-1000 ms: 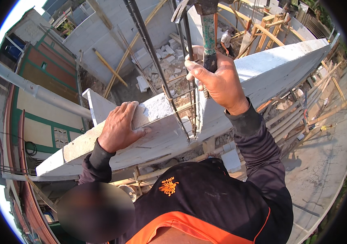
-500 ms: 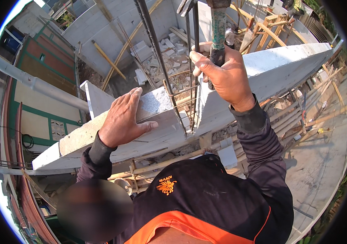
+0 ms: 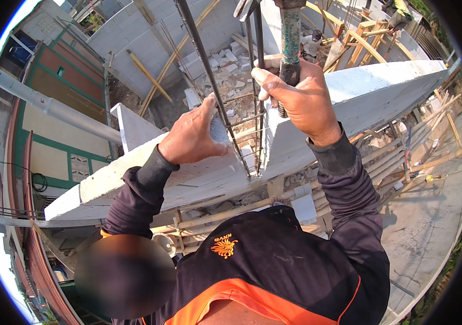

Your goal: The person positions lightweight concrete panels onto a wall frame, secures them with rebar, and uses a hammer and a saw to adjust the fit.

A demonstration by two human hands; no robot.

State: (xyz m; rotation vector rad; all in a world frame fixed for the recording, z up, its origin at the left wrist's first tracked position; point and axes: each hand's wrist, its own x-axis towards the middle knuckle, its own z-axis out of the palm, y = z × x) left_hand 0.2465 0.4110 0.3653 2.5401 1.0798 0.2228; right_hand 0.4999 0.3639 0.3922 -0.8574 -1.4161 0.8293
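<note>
My right hand (image 3: pixel 306 103) is wrapped round the worn green and black handle of a hammer (image 3: pixel 290 40), held upright; its head is cut off by the top edge. My left hand (image 3: pixel 194 132) is over the end of the left pale block wall (image 3: pixel 117 179), thumb and fingers spread apart. Its fingertips come close to a dark steel rebar (image 3: pixel 201 51); whether they touch it I cannot tell. Several such bars, tied with thin stirrups (image 3: pixel 247 119), stand in the gap between the left wall and the right block wall (image 3: pixel 382 78).
Broken blocks (image 3: pixel 225 62) lie beyond the wall. Bamboo poles (image 3: pixel 388 154) run below on the near side, beside a concrete slab (image 3: pixel 426 238). A grey pipe (image 3: pixel 52 105) slants in from the left. Wooden framing (image 3: pixel 363 40) and a person (image 3: pixel 399 13) are at the far right.
My left hand has moved right along the wall top toward the rebars and turned more on its side. The right hand keeps its grip on the hammer, nearly still.
</note>
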